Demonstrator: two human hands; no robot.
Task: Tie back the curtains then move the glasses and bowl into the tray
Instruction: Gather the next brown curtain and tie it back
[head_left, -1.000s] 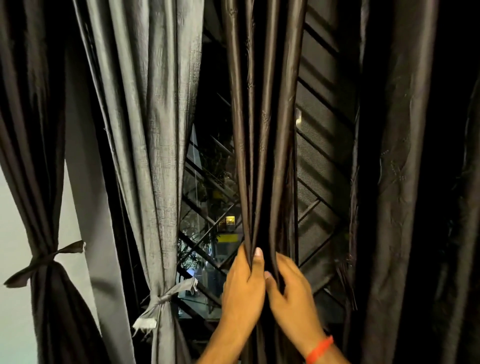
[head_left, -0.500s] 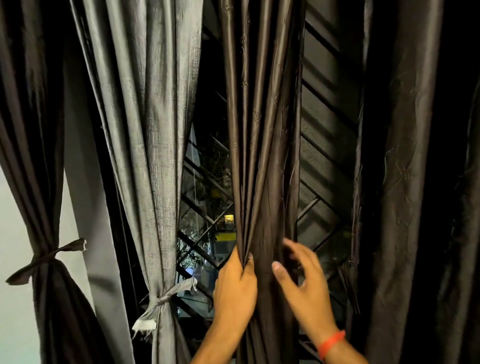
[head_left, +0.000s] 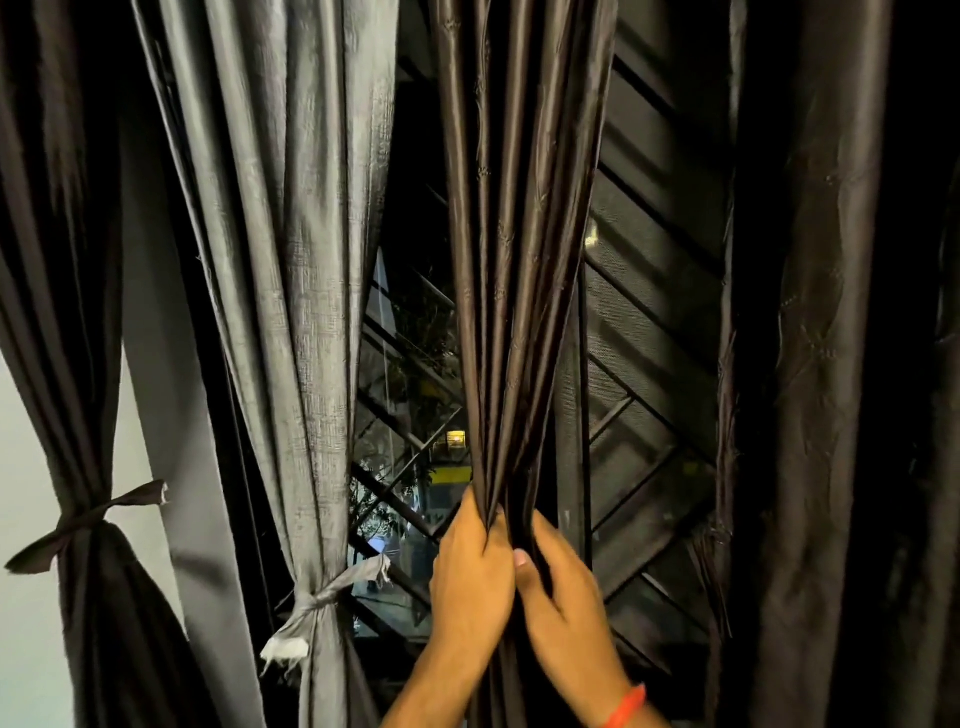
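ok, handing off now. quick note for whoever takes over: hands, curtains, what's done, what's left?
Left hand and right hand: both closed around the gathered middle brown curtain, no tie on it yet.
Done: far-left dark curtain tied with dark tie; grey curtain tied with grey tie.
Left: tie the middle one; right dark curtain hangs loose. Glasses, bowl, tray not in view.

Under my fingers the dark brown curtain is smooth, glossy satin-like cloth, while the grey curtain at nine o'clock looks coarser, woven, faintly sheened.
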